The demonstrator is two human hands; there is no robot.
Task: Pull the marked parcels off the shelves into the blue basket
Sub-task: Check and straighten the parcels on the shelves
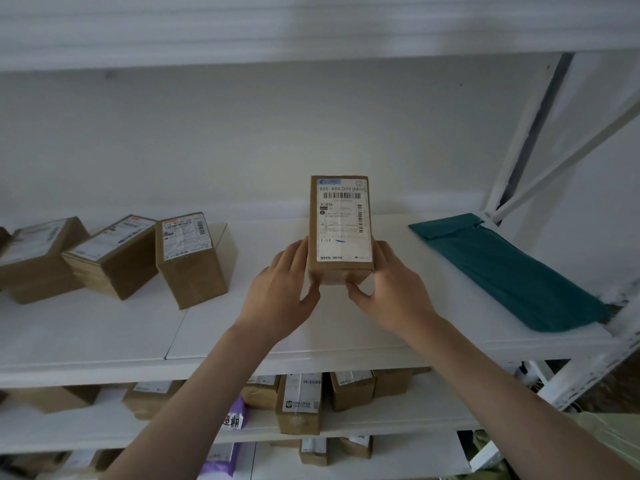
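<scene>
Where white shelf [104, 341] meets wall [242, 133], boxes [114, 258] rest.

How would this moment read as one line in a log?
left hand: grips parcel | right hand: grips parcel | place: top shelf | blue basket: unseen

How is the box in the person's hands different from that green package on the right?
The held box is brown cardboard, rigid and blocky; the green package is a flat, soft-looking bag. The box shows a printed label with a blue pen stroke; the package shows none. Both hands grip the box; the package lies untouched.
</scene>
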